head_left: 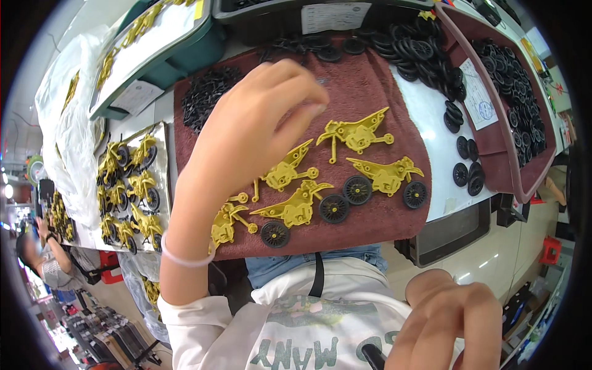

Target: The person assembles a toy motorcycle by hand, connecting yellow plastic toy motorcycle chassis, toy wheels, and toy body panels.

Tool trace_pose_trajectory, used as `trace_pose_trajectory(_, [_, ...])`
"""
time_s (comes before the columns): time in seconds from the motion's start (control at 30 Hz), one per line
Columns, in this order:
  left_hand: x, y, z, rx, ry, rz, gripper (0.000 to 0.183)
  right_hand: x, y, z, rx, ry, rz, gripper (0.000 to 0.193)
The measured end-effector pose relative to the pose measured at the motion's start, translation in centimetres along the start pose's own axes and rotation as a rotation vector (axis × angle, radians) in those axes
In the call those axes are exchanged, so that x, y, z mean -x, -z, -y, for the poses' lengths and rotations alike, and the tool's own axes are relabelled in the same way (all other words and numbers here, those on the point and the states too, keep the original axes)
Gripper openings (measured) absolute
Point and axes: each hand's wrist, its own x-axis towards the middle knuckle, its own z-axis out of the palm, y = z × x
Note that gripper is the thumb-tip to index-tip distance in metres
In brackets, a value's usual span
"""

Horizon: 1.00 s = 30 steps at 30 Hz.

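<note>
My left hand (256,123) reaches over the brown-red cloth (364,80), fingers bent and slightly blurred, thumb and fingertips close together. Whatever is between them is too small or hidden to make out. Below it lie several yellow toy motorcycle bodies (290,206). One body (388,176) at the right has two black spoked wheels (356,190) by its ends; another, nearer me, also lies between two wheels. A farther yellow body (357,132) has no wheels beside it. My right hand (456,320), raised at the lower right, curls around a black rod-like thing (373,356), mostly cut off.
Small black parts (209,92) are heaped at the cloth's far left, with black wheels (410,49) piled far right. A maroon bin (502,117) of wheels stands right, a green bin (163,65) far left. Wheeled toy motorcycles (132,185) fill a tray. Another person (55,262) sits left.
</note>
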Motion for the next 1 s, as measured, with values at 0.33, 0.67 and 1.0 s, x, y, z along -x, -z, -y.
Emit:
trace_pose_trajectory(0.33, [-12.8,-12.7,6.3,-0.181,-0.171,-0.134,0.03,-4.2,5.4,5.0,-0.14,-0.332,0.422,0.017])
trace_pose_trajectory(0.67, [-14.7,-13.8,6.3,-0.263,0.034,0.013,0.043,-15.0,11.9,10.3,1.19,0.244,0.579,0.03])
trace_pose_trajectory(1.0, [-14.1,-15.5,7.5,-0.13,0.125,-0.109,0.034,-24.1,16.7,8.8,2.439,0.557,0.542,0.051])
